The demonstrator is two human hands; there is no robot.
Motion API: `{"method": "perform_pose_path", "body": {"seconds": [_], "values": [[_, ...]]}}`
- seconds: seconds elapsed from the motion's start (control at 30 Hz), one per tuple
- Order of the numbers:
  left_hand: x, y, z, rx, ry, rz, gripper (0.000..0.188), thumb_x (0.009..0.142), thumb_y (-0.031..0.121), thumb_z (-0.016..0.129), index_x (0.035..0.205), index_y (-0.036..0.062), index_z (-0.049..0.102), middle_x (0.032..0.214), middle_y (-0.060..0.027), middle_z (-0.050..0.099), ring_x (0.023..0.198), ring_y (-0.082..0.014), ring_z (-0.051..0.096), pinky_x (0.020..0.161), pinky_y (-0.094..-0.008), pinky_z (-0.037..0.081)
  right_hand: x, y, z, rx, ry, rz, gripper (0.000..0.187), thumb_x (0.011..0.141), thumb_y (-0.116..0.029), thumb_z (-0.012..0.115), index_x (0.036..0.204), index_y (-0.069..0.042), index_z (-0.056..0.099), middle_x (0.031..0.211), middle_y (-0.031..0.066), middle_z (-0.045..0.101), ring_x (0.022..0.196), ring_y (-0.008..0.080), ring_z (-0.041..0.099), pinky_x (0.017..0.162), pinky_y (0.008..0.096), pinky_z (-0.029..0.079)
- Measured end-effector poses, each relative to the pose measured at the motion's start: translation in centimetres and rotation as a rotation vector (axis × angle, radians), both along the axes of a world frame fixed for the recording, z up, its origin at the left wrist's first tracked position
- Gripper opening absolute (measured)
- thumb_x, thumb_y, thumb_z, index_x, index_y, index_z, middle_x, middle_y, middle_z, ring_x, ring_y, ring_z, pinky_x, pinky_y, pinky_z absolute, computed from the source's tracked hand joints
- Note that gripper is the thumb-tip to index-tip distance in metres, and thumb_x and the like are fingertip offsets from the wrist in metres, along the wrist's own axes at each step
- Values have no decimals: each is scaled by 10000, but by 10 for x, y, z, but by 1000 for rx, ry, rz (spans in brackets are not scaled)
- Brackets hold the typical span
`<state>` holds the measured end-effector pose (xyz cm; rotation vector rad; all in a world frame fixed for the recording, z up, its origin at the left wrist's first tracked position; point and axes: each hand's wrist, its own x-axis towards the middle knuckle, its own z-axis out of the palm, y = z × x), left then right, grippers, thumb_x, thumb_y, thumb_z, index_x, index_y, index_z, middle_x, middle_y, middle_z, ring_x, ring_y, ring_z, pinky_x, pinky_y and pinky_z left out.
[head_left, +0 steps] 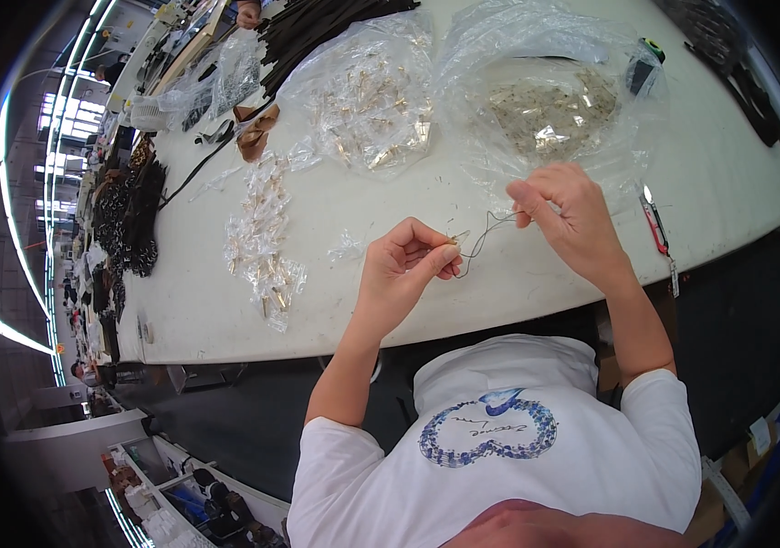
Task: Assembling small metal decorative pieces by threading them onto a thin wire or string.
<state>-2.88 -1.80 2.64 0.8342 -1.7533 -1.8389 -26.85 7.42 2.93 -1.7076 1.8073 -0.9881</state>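
Note:
Between the thumb and fingers of my left hand (410, 258) is a small gold-coloured metal piece (459, 237), too small to make out fully. A thin dark cord (488, 228) loops from it across to my right hand (569, 219), which pinches the cord's other end, raised over the table. Both hands are closed and a short way apart. Left of my left hand lies a scatter of small clear packets with gold-coloured pieces (266, 247). Beyond the hands are a clear plastic bag of similar packets (371, 105) and another clear bag of small brownish pieces (554, 110).
Red-handled snips (654, 224) lie on the white table (353, 315) at the right. A dark green and black tool (645, 66) rests by the far bag. Dark strips (317, 32) and a brown piece (257, 132) lie at the back. Another person's hand (248, 14) shows at the far edge.

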Motion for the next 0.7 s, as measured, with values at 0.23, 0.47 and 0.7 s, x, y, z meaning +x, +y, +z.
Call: {"method": "perform_pose_path", "body": {"seconds": [0.23, 0.47, 0.7], "values": [[-6, 6, 6, -127, -63, -26, 72, 944, 29, 652, 918, -22, 608, 844, -81, 695, 788, -126, 690, 725, -257, 578, 13, 13, 21, -438, 181, -130, 210, 814, -134, 742, 1017, -133, 687, 1146, 41, 629, 1265, 285, 488, 1085, 459, 287], [-16, 20, 3, -344, -129, -75, 48, 935, 6, 643, 918, -32, 619, 845, -85, 716, 782, -131, 709, 724, -250, 579, 32, 11, 1, -325, 7, 124, 135, 852, -219, 739, 905, -119, 667, 1005, 30, 647, 1253, 265, 508, 1114, 520, 260], [-11, 22, 0, -309, -123, -59, 63, 934, 13, 653, 913, -35, 618, 830, -84, 708, 766, -130, 700, 716, -251, 574, 47, 8, -9, -397, 61, 117, 120, 828, -133, 711, 894, -82, 626, 955, 55, 633, 1084, 254, 555, 1017, 452, 333]]}}
